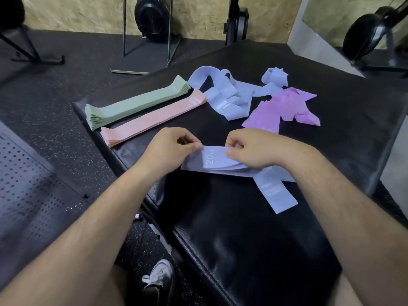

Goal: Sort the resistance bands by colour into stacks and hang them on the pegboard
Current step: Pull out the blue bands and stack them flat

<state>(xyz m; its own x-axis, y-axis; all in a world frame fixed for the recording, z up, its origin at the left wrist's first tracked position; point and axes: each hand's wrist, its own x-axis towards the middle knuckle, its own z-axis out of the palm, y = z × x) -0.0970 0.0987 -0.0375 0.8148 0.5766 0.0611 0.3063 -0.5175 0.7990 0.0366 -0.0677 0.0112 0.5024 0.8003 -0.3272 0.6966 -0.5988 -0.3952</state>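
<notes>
Blue stack [220,161]: small flat pile of blue bands, lying on the black padded top [242,239] about mid-way across, near side of the other bands. "20" printed in white on the top layer.

L hand [170,149] pinches the stack's left end, thumb + curled fingers closed tight on the edge. R hand [254,149] holds the stack's far edge a bit further right, fingers curled in among the layers, thumb flat on top. Both forearms come in from the near edge.

A stray blue band [276,195] sticks out from under the stack toward near-right, flat on the pad, w/ white print on it.

Far of the hands, left to right:
- green stack [136,102], neat, long, laid diagonally
- pink stack [152,119], neat, parallel to the green and touching it along the near side
- loose blue heap [229,93], tangled and unsorted, its left edge touching the pink stack's far end
- purple heap [284,109], crumpled, right of the blue heap and overlapping it a little

Pegboard [28,184]: perforated panel, far left of the pad, low down by the speckled floor [55,85]; can't tell if it's lying flat or leaning.

Near edge, left of the pad: a dark shoe [160,277] w/ white laces, on the floor. Far bkgd: black gym stands and a chipboard wall [88,16].
</notes>
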